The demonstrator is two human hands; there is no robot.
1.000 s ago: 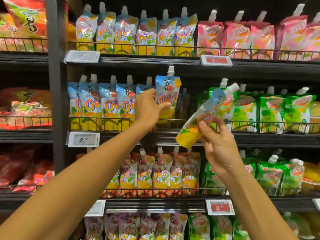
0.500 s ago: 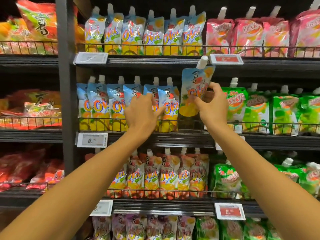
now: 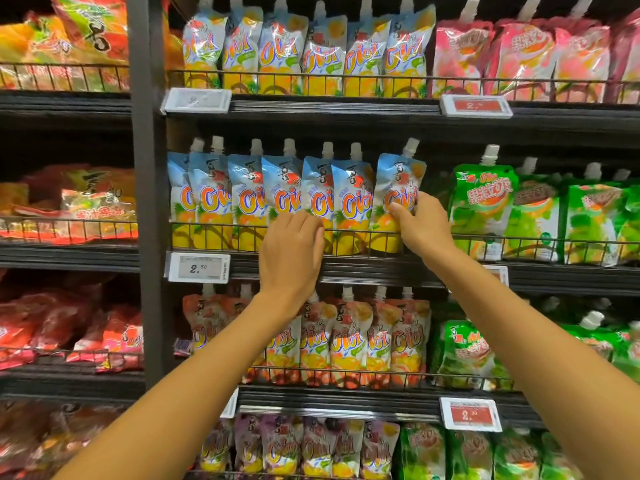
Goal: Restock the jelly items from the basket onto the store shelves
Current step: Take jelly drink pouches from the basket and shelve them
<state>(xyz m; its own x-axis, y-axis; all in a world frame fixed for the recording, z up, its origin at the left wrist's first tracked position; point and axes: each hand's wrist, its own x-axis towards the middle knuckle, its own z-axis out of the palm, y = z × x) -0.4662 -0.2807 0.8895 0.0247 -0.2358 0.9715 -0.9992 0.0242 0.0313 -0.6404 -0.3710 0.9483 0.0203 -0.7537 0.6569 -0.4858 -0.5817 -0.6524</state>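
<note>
Dark metal store shelves packed with spouted jelly pouches, seen from the person's own eyes, with both bare arms reaching in from 6 o'clock.

Just right of centre, the right hand [image 3: 420, 226] grips a blue-and-yellow spouted plastic jelly pouch [image 3: 398, 181]. The thumb lies across its printed front and the fingers [image 3: 427, 207] wrap round its right edge. The pouch stands on the black middle shelf [image 3: 363, 268] with its base tucked behind a thin black wire rail [image 3: 360, 233] and its white cap leaning toward 1 o'clock. It is the last on the right of a row: six matching pouches [image 3: 249, 199] stand upright at its 9 o'clock, the nearest one touching it.

The left hand [image 3: 291, 251] sits at centre, back toward the camera, over the wire rail in front of that row. Its fingers bend forward toward the pouches and the tips are hidden, so whether they hold anything cannot be told.

At 3 o'clock of the held pouch, past a dark gap, stand green spouted pouches [image 3: 485, 202]. The shelf above, at 12 o'clock, carries more blue-and-yellow pouches [image 3: 304, 46], with pink pouches [image 3: 519, 53] toward 1 o'clock. The shelf below, at 6 o'clock, holds orange-and-red pouches [image 3: 346, 341]. A white price tag [image 3: 199, 268] reading 2.50 is clipped to the middle shelf's edge — at 9 o'clock of the left hand.
</note>
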